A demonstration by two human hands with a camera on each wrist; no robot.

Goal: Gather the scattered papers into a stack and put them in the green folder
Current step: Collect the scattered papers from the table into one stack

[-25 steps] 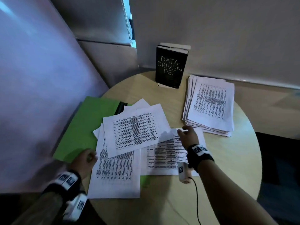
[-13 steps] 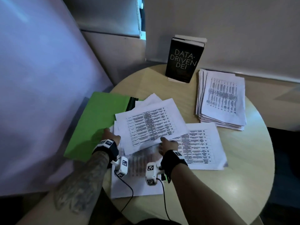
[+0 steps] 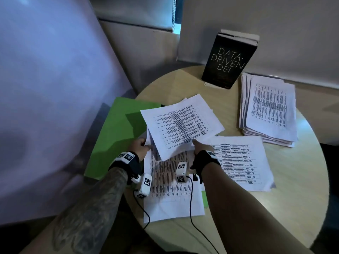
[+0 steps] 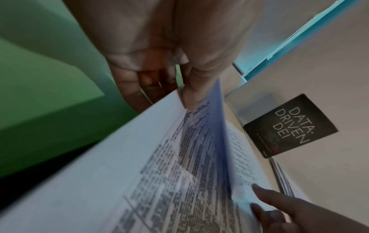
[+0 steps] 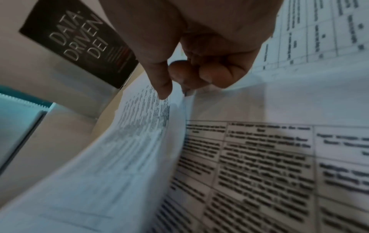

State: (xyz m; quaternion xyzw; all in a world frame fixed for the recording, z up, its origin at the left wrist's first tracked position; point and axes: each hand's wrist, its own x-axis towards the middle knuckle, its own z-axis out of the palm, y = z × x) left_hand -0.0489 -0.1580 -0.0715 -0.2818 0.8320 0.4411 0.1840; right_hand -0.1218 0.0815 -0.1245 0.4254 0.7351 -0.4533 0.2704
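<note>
Printed white papers lie scattered on a round wooden table (image 3: 297, 202). The green folder (image 3: 117, 136) lies at the table's left, partly under them. My left hand (image 3: 145, 144) pinches the left edge of the top sheets (image 3: 181, 123), and my right hand (image 3: 195, 143) pinches their near edge. These sheets are raised off the ones below. In the left wrist view my thumb and fingers (image 4: 185, 94) clamp the paper edge (image 4: 179, 165) beside the folder (image 4: 49, 102). The right wrist view shows my fingers (image 5: 165, 88) on the lifted sheet (image 5: 129, 141). One sheet (image 3: 172, 197) lies flat near me, another (image 3: 242, 162) to the right.
A black book (image 3: 227, 59) stands upright at the back of the table against the wall. A thick separate pile of printed paper (image 3: 269, 110) lies at the back right. A pale slanted panel (image 3: 55, 88) rises close on the left. Bare tabletop shows at the front right.
Both hands have come together onto the top sheets and taken hold of them. The sheets' near edge has risen off the papers below and shifted toward the folder.
</note>
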